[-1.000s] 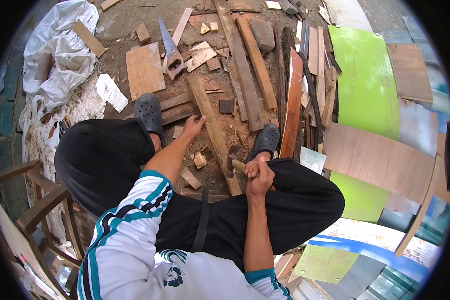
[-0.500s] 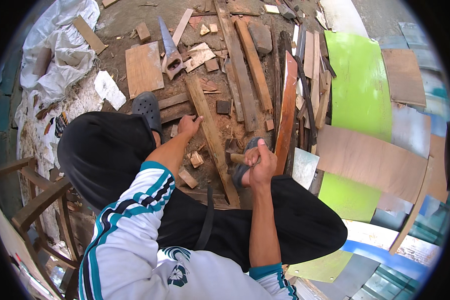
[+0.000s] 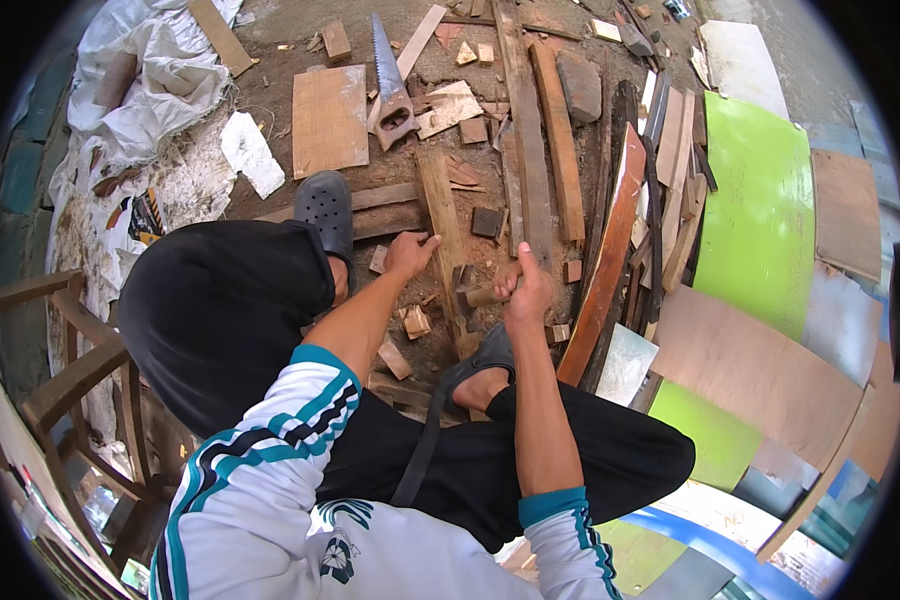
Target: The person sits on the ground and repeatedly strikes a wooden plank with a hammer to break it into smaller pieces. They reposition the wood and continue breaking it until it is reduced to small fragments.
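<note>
A long, narrow wooden plank [image 3: 440, 210] lies on the ground between my feet, pointing away from me. My left hand [image 3: 410, 255] is closed at its left edge, thumb and forefinger together; whatever they pinch is too small to make out. On the other side, my right hand [image 3: 526, 292] grips a hammer [image 3: 484, 296] by its wooden handle, thumb raised. The hammer's dark head is over the plank, though whether it touches is unclear. My right clog [image 3: 480, 358] covers the plank's near end. My left clog [image 3: 325, 212] stands left of the plank.
Beyond the plank lie a handsaw [image 3: 394, 100], a square board [image 3: 330, 120] and scattered offcuts. Longer timbers [image 3: 558, 140] and a reddish-brown board [image 3: 610, 250] run along the right, beside green sheets [image 3: 755, 215]. A wooden chair frame [image 3: 80, 380] stands at left.
The view has shifted, so the scene sits further right. The hammer head has moved from beside the plank to over it. My right foot has come back over the plank's near end.
</note>
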### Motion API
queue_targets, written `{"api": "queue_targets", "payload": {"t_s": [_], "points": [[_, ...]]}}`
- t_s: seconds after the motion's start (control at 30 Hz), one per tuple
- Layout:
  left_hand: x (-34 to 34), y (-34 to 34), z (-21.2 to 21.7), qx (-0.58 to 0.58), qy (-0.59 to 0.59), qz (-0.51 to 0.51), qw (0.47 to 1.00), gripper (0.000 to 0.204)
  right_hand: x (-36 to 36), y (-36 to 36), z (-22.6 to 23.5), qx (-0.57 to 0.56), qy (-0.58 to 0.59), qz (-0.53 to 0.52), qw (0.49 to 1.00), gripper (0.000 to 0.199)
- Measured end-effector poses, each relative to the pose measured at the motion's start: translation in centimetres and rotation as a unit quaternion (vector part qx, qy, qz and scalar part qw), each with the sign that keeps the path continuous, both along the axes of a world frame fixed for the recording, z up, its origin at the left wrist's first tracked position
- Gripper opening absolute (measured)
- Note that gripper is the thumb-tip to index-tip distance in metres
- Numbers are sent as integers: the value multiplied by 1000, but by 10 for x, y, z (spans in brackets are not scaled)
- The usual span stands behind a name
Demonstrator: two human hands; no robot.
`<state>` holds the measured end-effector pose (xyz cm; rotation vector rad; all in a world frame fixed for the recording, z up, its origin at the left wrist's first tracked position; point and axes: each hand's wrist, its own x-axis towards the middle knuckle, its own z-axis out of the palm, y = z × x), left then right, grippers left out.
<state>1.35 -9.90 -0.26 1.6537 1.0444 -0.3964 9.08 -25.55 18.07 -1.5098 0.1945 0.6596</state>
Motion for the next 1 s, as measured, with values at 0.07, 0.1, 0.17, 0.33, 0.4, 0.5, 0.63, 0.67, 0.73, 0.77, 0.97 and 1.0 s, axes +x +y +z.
{"api": "queue_targets", "payload": {"t_s": [0.07, 0.1, 0.17, 0.33, 0.4, 0.5, 0.63, 0.67, 0.73, 0.77, 0.97, 1.0], "points": [[-1, -5, 11, -48, 5, 55, 997, 53, 12, 13, -20, -48, 28, -6, 998, 55], [-2, -7, 15, -15, -4, 71, 997, 51, 19, 19, -26, -52, 31, 2, 998, 55], [-3, -8, 22, 51, -21, 103, 993, 47, 33, 33, -38, -60, 36, 17, 997, 54], [6, 4, 28, 154, -159, -18, 975, 46, 54, 79, -48, -97, 61, 41, 993, 52], [15, 14, 30, 229, -133, -124, 956, 53, 58, 93, -52, -108, 61, 32, 992, 52], [24, 31, 38, 329, -48, -280, 900, 63, 66, 106, -56, -87, 59, 34, 994, 49], [30, 42, 48, 378, 6, -394, 838, 64, 74, 118, -50, -50, 51, 27, 997, 45], [31, 42, 50, 397, 14, -408, 822, 63, 73, 119, -52, -48, 50, 23, 997, 45], [36, 44, 56, 442, 34, -469, 764, 59, 69, 108, -52, -23, 49, 10, 998, 45], [39, 47, 59, 465, 46, -495, 733, 58, 66, 103, -50, -9, 47, 7, 999, 45], [61, 45, 64, 364, 107, -525, 762, 56, 51, 79, -48, 19, 46, -22, 999, 45], [63, 47, 65, 353, 115, -530, 762, 57, 44, 67, -47, 26, 30, -21, 999, 45]]}}
